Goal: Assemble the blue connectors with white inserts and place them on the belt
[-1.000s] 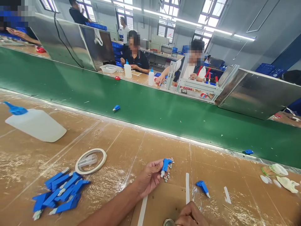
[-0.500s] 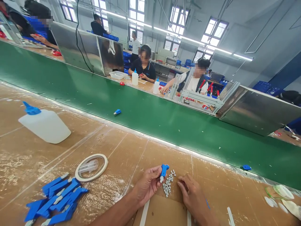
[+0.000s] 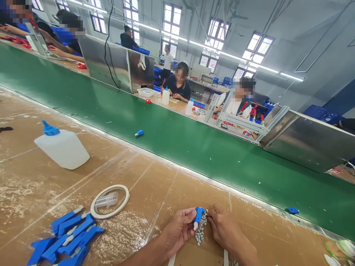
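Note:
My left hand (image 3: 180,231) grips a blue plastic part (image 3: 199,214) between thumb and fingers; a pale grey tip sticks out of its lower end. Just behind and below that part lies a pile of small grey pieces (image 3: 200,235). At the pile's right edge is my right hand (image 3: 223,225), its fingers bent and pinched together; whatever is between the fingertips is hidden. Several more blue parts (image 3: 65,236) with grey ends lie heaped on the table at the lower left.
A roll of white tape (image 3: 94,214) lies flat around a clear plastic piece. Left of it stands a white bottle (image 3: 65,149) with a blue nozzle. Beyond the table (image 3: 155,184) runs a green conveyor belt (image 3: 177,136) carrying a few blue parts. Several people sit across the belt.
My right hand has moved left to the edge of the grey pile, and its fingers have closed together. The left hand keeps the blue part. The camera view has shifted slightly.

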